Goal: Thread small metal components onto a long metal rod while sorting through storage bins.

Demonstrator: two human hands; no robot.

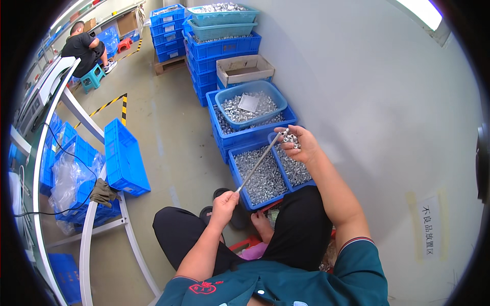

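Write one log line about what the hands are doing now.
left hand: grips thin metal rod | right hand: holds small metal nuts at rod tip

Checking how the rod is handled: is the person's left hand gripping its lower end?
Yes, the left hand grips the lower end of the thin metal rod, whose upper end meets the right hand.

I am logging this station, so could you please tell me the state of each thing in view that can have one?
Left hand: closed on the lower end of the thin metal rod.
Thin metal rod: tilted, upper end at the right hand.
Right hand: cupped, holding a handful of small metal nuts.
Blue bin at the knees: filled with metal parts.
Light blue basin: filled with parts, paper slip on top.
Cardboard box: open.
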